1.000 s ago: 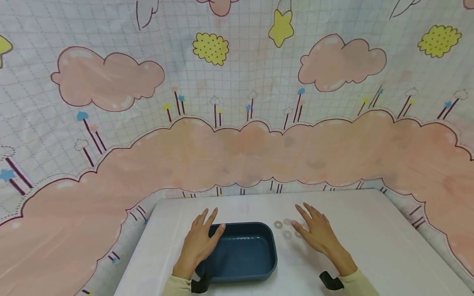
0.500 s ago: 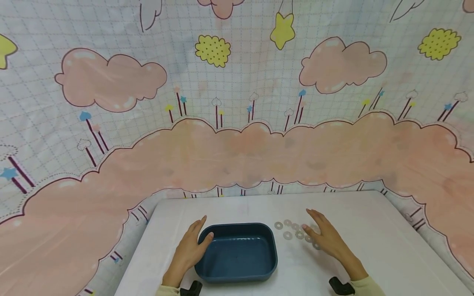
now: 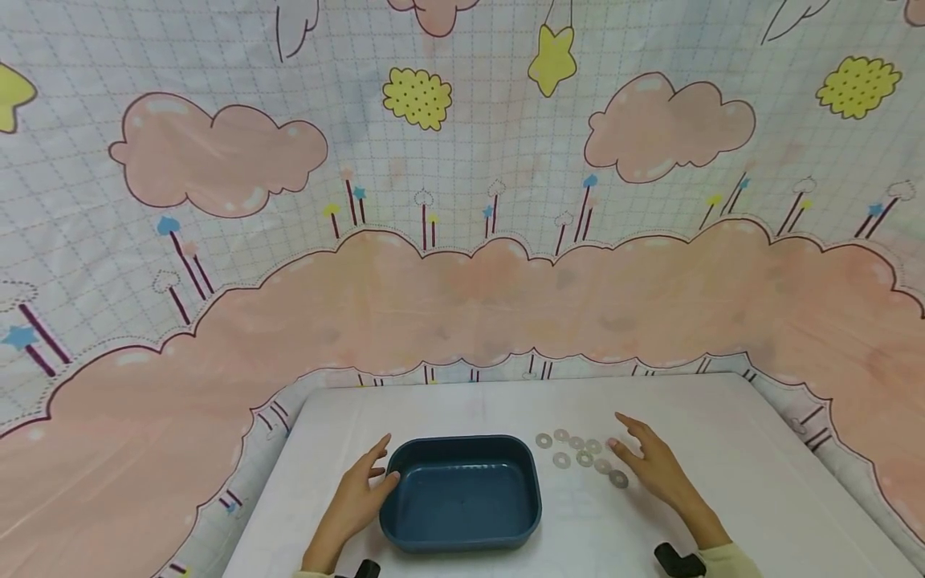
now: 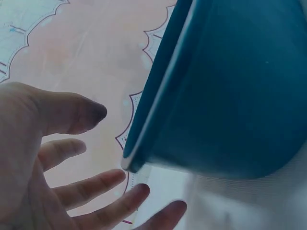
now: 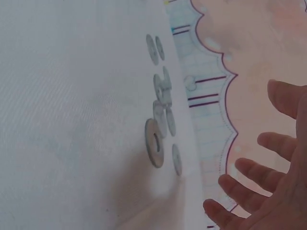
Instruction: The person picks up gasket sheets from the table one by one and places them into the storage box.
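Observation:
A dark blue rectangular basin (image 3: 460,545) stands on the table, a little left of the middle. My left hand (image 3: 359,491) hovers at its left side, fingers spread and holding nothing. In the left wrist view the fingertips (image 4: 136,191) lie close to the rim of the basin (image 4: 240,96). Several flat metal washers (image 3: 625,484) lie loosely grouped to the right of the basin. My right hand (image 3: 654,464) is held over the table just right of them, fingers relaxed and apart. The right wrist view shows the nearest washer (image 5: 150,143) larger than the others, beyond the fingertips.
A white cloth-like surface covers the table (image 3: 723,449). Behind it and along its sides hangs a printed curtain (image 3: 506,305) with pink clouds and stars. A black wrist strap piece (image 3: 679,560) shows at the right sleeve (image 3: 726,559).
Both hands have moved apart: the left off the basin's left part toward its outer side, the right further right, uncovering more washers. Basin and visible washers stay in place.

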The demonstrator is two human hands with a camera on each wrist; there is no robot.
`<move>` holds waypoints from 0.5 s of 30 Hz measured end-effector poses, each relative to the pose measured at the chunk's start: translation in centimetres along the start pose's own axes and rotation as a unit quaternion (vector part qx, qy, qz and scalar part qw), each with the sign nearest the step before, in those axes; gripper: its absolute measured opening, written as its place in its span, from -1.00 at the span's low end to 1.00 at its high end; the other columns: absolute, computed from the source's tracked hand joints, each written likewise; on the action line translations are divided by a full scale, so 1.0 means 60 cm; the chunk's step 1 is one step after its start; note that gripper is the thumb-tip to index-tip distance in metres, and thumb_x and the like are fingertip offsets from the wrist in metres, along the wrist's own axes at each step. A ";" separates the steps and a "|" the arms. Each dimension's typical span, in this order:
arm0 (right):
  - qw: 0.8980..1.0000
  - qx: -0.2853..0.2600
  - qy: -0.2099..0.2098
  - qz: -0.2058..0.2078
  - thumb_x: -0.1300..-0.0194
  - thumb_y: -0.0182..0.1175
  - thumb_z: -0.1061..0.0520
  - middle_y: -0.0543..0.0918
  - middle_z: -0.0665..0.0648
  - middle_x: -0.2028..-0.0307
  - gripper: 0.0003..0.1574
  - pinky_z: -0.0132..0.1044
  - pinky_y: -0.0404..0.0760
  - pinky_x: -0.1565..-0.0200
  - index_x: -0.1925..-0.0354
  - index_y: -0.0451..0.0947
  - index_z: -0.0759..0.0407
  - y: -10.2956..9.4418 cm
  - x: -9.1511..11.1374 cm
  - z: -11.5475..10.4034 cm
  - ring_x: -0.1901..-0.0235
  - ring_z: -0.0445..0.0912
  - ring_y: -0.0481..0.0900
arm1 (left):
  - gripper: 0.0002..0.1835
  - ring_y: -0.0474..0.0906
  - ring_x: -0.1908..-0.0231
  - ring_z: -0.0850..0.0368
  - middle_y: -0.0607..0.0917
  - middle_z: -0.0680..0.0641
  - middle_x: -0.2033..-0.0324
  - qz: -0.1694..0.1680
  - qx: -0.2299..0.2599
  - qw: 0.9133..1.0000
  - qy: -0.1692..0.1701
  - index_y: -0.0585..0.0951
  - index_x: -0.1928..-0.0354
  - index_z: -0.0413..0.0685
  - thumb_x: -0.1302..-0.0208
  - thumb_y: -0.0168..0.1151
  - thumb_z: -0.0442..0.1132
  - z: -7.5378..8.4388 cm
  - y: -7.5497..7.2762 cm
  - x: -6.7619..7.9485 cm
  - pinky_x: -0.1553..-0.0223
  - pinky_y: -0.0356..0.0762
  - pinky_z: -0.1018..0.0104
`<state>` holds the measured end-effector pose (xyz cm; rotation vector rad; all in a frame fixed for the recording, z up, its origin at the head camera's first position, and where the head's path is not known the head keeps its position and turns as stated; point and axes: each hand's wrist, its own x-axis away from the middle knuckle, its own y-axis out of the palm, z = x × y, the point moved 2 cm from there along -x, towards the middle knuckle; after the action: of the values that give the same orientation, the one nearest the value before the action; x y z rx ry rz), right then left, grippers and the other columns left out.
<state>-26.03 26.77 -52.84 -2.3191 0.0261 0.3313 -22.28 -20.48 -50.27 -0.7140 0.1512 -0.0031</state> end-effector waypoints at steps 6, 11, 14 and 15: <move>0.999 -0.033 0.023 0.000 -0.43 0.12 -0.05 0.31 0.46 -0.36 -0.26 0.18 0.47 -0.18 -0.42 0.23 0.26 0.004 -0.003 0.028 -0.27 0.38 0.39 | -0.33 0.58 -0.09 -0.22 0.53 -0.29 -0.21 -0.011 0.078 0.996 -0.047 0.37 -0.41 0.04 -0.25 0.27 -0.32 -0.013 0.004 0.002 0.18 0.68 0.08; 0.997 -0.049 0.052 -0.008 -0.42 0.14 -0.06 0.31 0.45 -0.37 -0.26 0.15 0.48 -0.19 -0.41 0.26 0.23 0.007 -0.004 0.045 -0.27 0.35 0.40 | -0.30 0.54 -0.09 -0.15 0.52 -0.27 -0.21 -0.021 0.145 0.985 -0.087 0.38 -0.41 0.05 -0.20 0.26 -0.40 -0.021 0.007 0.006 0.32 0.69 0.20; 0.996 -0.047 0.072 -0.015 -0.40 0.17 -0.05 0.36 0.45 -0.33 -0.29 0.16 0.48 -0.18 -0.39 0.30 0.20 0.009 -0.004 0.052 -0.24 0.34 0.45 | -0.28 0.54 -0.06 -0.10 0.52 -0.27 -0.21 -0.024 0.166 0.981 -0.098 0.36 -0.42 0.01 -0.18 0.23 -0.46 -0.025 0.007 0.010 0.34 0.68 0.20; 0.996 -0.047 0.077 -0.017 -0.39 0.18 -0.03 0.38 0.46 -0.32 -0.30 0.16 0.49 -0.17 -0.39 0.31 0.20 0.009 -0.005 0.053 -0.23 0.34 0.46 | -0.27 0.54 -0.05 -0.10 0.52 -0.27 -0.21 -0.025 0.171 0.980 -0.100 0.35 -0.43 0.00 -0.17 0.22 -0.47 -0.027 0.007 0.011 0.34 0.68 0.20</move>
<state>-27.09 28.64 -55.29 -2.4305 0.0473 0.1395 -21.87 -21.27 -51.84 -0.3711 -0.0596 -0.0054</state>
